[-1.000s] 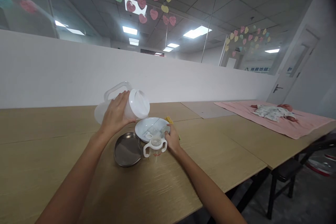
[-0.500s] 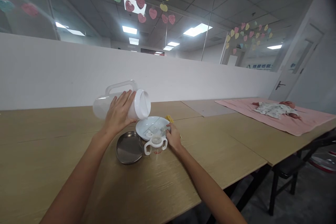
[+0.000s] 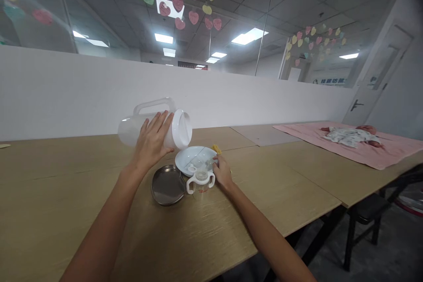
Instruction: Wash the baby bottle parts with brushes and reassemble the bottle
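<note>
A translucent pitcher (image 3: 128, 131) with a white lid lies tilted sideways in the air, gripped round its body by my left hand (image 3: 152, 141). Its lid end points right, above the left rim of a white bowl (image 3: 185, 155). Clear and white small parts lie in the bowl. My right hand (image 3: 223, 172) pinches the bowl's right edge. Just in front of the bowl stands a clear bottle (image 3: 201, 185) with two white handles and an open top. A round metal tray (image 3: 168, 185) sits left of the bottle. Something yellow (image 3: 216, 149) shows behind the bowl.
On the right, a doll (image 3: 350, 136) in patterned clothes lies on a pink cloth (image 3: 307, 134). A white wall (image 3: 82, 92) with glass above runs behind the table (image 3: 280, 194). A black chair (image 3: 366, 209) stands at the lower right.
The view has shifted slightly, so the things on the table appear a little further right. My left hand still holds the tilted pitcher, and my right hand stays at the bowl's edge.
</note>
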`<state>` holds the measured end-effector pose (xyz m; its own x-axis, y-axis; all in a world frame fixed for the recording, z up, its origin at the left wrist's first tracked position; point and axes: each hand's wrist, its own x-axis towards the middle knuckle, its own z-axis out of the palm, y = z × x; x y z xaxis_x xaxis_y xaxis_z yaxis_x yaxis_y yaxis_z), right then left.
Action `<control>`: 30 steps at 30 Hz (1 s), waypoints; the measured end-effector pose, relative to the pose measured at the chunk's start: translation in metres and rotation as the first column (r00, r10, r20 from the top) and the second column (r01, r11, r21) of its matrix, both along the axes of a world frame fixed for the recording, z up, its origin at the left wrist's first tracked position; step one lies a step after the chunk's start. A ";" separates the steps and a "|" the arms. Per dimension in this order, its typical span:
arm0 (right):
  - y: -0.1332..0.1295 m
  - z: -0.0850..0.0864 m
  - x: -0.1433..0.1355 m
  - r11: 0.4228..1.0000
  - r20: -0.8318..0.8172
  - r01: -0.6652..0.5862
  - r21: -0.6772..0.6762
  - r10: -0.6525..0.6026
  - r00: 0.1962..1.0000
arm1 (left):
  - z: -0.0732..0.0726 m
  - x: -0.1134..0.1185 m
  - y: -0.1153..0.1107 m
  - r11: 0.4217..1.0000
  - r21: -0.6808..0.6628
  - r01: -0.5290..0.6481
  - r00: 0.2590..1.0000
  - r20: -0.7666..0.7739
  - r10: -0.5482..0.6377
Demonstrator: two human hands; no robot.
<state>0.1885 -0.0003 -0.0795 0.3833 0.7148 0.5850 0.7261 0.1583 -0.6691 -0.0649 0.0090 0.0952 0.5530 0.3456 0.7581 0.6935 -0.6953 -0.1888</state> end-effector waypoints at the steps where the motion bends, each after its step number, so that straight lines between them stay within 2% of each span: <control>1: 0.000 0.000 0.000 1.000 0.002 -0.008 0.006 0.008 1.000 | 0.000 0.000 0.000 1.000 0.007 -0.001 1.000 -0.001 0.001; 12: 0.002 -0.002 0.001 1.000 0.027 -0.026 0.017 0.026 0.999 | 0.001 -0.006 -0.001 1.000 0.028 -0.006 1.000 -0.004 0.006; 30: 0.008 -0.007 0.004 0.999 0.016 -0.039 0.002 0.039 0.999 | 0.005 -0.001 -0.007 0.998 0.049 0.047 0.998 -0.034 -0.046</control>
<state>0.1920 0.0073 -0.0860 0.3459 0.7274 0.5927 0.7297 0.1885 -0.6572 -0.0662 0.0023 0.1007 0.5925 0.2809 0.7550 0.6533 -0.7159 -0.2464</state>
